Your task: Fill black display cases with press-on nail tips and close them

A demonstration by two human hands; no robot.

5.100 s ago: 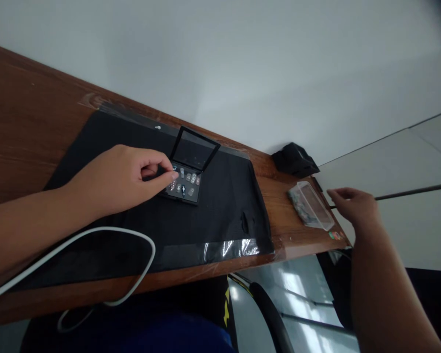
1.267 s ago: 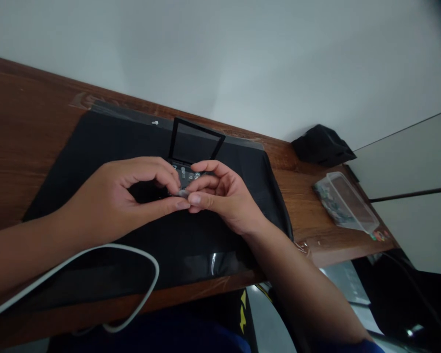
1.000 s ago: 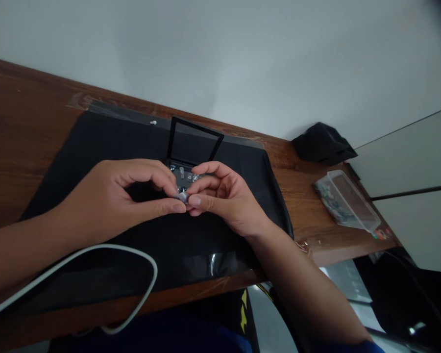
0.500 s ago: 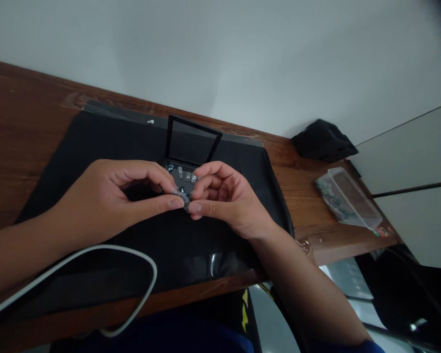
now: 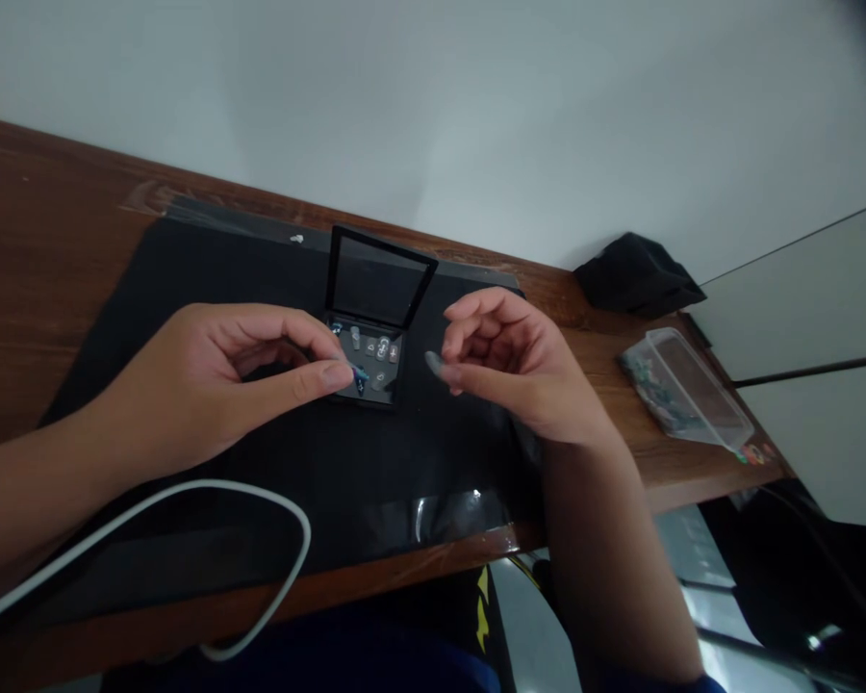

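Observation:
A small black case (image 5: 367,361) lies open on a black mat (image 5: 223,279), its lid (image 5: 379,279) standing up. Inside are several small false nails, grey and patterned. My left hand (image 5: 216,385) rests on the mat, thumb and forefinger pinched together at the case's front left corner. My right hand (image 5: 512,371) hovers just right of the case with its fingers curled. A grey false nail (image 5: 433,363) sits at the tip of its thumb.
The mat covers part of a brown wooden table (image 5: 36,250) against a white wall. A white cable (image 5: 289,500) loops over the near edge. At the right stand a clear plastic box (image 5: 682,390) of small items and a black object (image 5: 639,274).
My hands were together over the case, both fingertips on a grey nail. Now my right hand has pulled away to the right with the nail, uncovering the case; the left stays put.

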